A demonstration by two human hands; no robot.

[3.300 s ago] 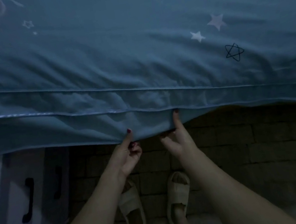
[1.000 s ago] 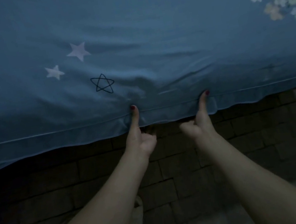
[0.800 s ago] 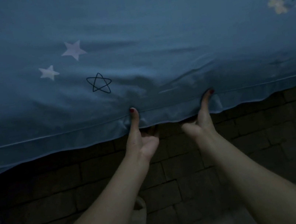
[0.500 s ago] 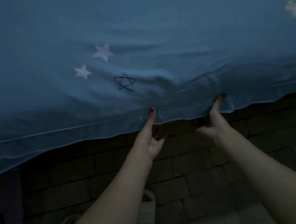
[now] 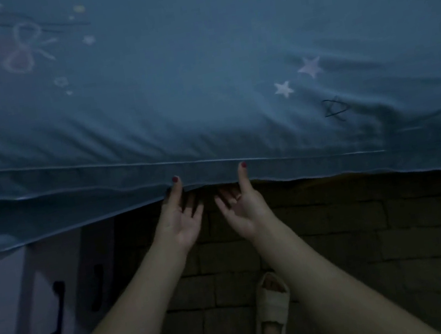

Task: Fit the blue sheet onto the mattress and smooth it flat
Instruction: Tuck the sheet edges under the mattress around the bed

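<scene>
The blue sheet (image 5: 201, 89), printed with stars and a bow, covers the top and hangs over the near side of the mattress, which is hidden under it. My left hand (image 5: 181, 216) and my right hand (image 5: 244, 206) are palm-up at the sheet's lower hem, close together. Each thumb presses on the front of the hanging side panel and the fingers curl under the hem, pinching the cloth. Creases run across the sheet above the piped edge seam (image 5: 212, 161).
A brick-patterned bed base (image 5: 368, 230) lies below the hem. A pale cabinet with dark handles (image 5: 59, 307) stands at the lower left. My sandalled foot (image 5: 272, 303) is on the floor between my arms.
Both hands have shifted left along the hem, so the star prints now sit far to the right. The hands are closer together and the cabinet has come back into view.
</scene>
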